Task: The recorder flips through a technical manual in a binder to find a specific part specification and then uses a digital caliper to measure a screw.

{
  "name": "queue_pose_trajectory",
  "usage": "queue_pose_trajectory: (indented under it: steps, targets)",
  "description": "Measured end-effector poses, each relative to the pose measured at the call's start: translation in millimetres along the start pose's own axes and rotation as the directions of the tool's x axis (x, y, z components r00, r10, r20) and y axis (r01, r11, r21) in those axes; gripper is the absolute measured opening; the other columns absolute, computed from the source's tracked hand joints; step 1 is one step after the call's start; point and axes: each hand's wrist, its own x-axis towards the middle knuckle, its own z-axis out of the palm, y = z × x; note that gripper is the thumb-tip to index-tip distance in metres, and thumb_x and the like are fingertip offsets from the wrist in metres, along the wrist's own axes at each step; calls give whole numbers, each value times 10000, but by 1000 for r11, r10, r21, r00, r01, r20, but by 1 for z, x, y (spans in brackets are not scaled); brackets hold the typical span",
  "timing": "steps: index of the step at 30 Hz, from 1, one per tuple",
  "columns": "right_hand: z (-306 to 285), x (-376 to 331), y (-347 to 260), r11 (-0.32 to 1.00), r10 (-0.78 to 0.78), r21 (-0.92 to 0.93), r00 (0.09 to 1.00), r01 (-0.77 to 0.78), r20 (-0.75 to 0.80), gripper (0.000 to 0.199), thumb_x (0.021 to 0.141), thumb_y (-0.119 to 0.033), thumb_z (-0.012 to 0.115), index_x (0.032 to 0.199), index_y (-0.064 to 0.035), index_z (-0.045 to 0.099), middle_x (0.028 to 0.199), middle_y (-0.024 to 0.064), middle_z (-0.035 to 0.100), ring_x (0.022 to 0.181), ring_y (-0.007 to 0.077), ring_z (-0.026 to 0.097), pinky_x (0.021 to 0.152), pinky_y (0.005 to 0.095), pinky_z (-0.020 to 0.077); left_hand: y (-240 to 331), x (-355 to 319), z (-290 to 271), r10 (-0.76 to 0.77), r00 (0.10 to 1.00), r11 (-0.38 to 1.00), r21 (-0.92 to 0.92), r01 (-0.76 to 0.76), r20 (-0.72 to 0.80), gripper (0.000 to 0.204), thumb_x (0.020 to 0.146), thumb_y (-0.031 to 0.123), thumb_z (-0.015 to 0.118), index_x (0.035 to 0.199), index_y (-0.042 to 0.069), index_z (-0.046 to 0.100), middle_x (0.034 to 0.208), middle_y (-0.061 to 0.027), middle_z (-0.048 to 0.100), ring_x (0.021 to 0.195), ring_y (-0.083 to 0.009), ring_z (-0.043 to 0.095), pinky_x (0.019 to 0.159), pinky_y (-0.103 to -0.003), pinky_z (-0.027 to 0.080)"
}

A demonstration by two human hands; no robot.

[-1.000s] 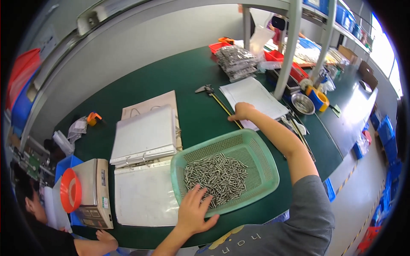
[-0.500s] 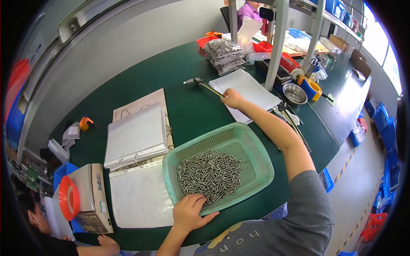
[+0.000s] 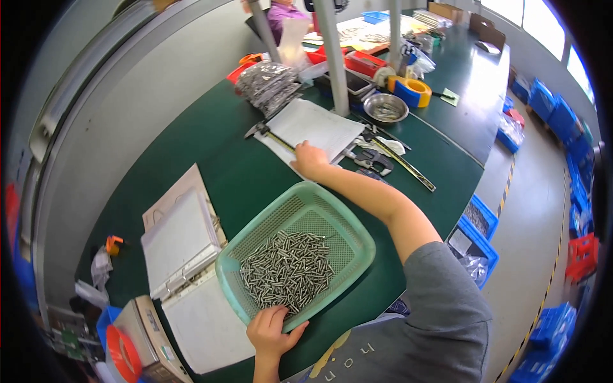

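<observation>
A green mesh basket (image 3: 348, 230) sits on the dark green table and holds a heap of several small metal pins (image 3: 287, 271). My left hand (image 3: 273, 329) rests on the basket's near rim, fingers curled over the edge. My right hand (image 3: 309, 159) is stretched out across the table and lies on the near edge of a white sheet of paper (image 3: 319, 126); a long caliper (image 3: 268, 134) lies right beside its fingers. Whether the fingers grip the caliper or the paper is hidden by the hand.
An open white ring binder (image 3: 185, 246) lies left of the basket. A metal bowl (image 3: 385, 107), tape rolls (image 3: 412, 90), another caliper (image 3: 399, 159) and bagged parts (image 3: 268, 83) crowd the far side around two posts. Blue bins (image 3: 476, 239) stand on the floor at right.
My right hand has stayed at the paper's edge by the caliper while my head turned. My left hand has slid along the basket's near rim.
</observation>
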Motion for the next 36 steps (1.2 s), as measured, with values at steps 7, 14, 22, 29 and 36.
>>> queue_pose_trajectory:
  steps: [7,14,22,29,36]
  targets:
    - [33,5,21,963,-146,-254,970,94,-196,176,757,-224,542,820,-82,625,922,90,568,834,222,564,624,347,461,1,2,4,39,998,999,1,-39,40,375,590,366,706,723,36,590,748,-73,600,654,-253,567,559,-320,456]
    - [-73,-48,88,941,248,-160,928,-299,-279,163,680,-153,526,770,-55,621,812,144,605,803,277,601,656,371,487,-9,-3,8,104,993,991,89,-98,-57,436,622,448,688,705,34,579,728,-72,584,595,-238,562,503,-312,451]
    - [-78,-95,173,881,290,-335,941,-334,-176,283,775,-253,511,917,-10,540,948,167,561,865,314,580,725,396,488,-25,28,13,109,992,990,101,-103,-63,429,632,451,684,716,45,576,733,-68,574,617,-236,557,513,-310,456]
    - [-107,-96,202,901,194,-332,945,-277,-262,205,820,-251,459,908,-66,461,865,203,578,834,388,554,671,489,428,-36,41,4,-64,986,982,-166,89,151,335,696,378,625,716,45,598,712,-80,559,676,-264,556,576,-359,450]
    - [-144,-136,358,973,100,227,956,-36,-277,298,801,-318,568,888,-36,611,558,12,495,449,105,448,408,234,352,-43,70,21,-319,913,946,149,289,255,166,669,196,642,673,32,618,726,-107,570,734,-283,563,627,-374,468]
